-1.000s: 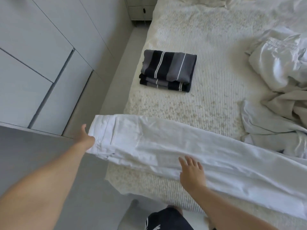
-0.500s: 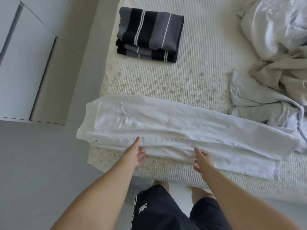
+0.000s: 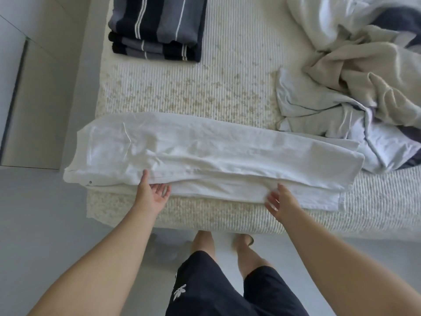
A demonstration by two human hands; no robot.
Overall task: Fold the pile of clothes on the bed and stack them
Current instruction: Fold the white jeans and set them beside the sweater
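White trousers (image 3: 205, 156) lie stretched left to right along the near edge of the bed (image 3: 205, 92), waistband at the left, one leg laid over the other. My left hand (image 3: 153, 193) is at their near edge, palm turned up, fingers relaxed, thumb touching the cloth. My right hand (image 3: 278, 199) is further right at the same edge, its spread fingers against the lower leg's fabric. A folded dark striped stack (image 3: 157, 26) sits at the bed's far left. The unfolded pile (image 3: 355, 87) of white, beige and grey clothes lies at the right.
A white wardrobe (image 3: 27, 92) stands to the left across a narrow strip of grey floor (image 3: 45, 224). My legs in dark shorts (image 3: 205, 286) stand against the bed's near side. Bare textured bedspread shows between the trousers and the striped stack.
Both hands left the waistband and the middle of the trousers and came to the near edge. The trousers now lie with one leg folded over the other. The camera tilted down.
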